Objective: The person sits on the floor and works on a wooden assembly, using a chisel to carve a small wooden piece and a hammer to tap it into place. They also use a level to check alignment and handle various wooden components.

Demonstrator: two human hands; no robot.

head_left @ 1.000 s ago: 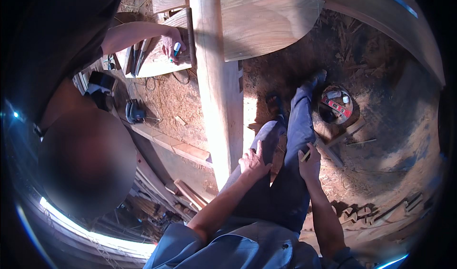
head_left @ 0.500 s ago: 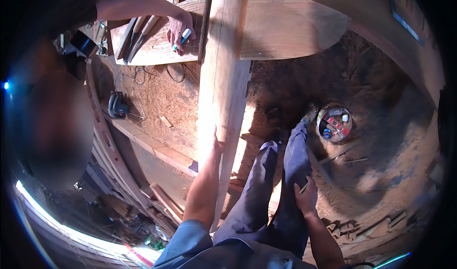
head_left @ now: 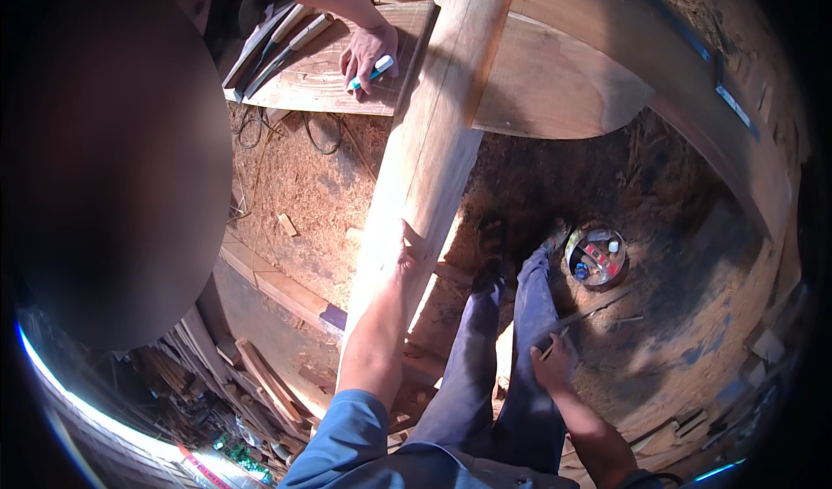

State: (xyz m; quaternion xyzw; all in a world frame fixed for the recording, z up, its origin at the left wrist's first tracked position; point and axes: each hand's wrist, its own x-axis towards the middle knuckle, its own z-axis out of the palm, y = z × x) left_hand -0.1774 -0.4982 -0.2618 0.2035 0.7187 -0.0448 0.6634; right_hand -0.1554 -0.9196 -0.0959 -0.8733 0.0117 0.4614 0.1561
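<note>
since a moment ago my left hand [head_left: 414, 251] stays pressed, fingers spread, flat on the smooth pale wooden beam [head_left: 433, 142], which runs upward from under my palm. my right hand [head_left: 550, 361] rests on my thigh, pinching a thin pencil [head_left: 548, 350].

Round tray [head_left: 572, 248] of small items, chisels [head_left: 276, 40]

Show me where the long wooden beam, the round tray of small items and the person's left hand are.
wooden beam [head_left: 429, 142], head view, middle of its upper face
round tray [head_left: 572, 248], head view, left rim
left hand [head_left: 411, 251], head view, back of the hand
</note>
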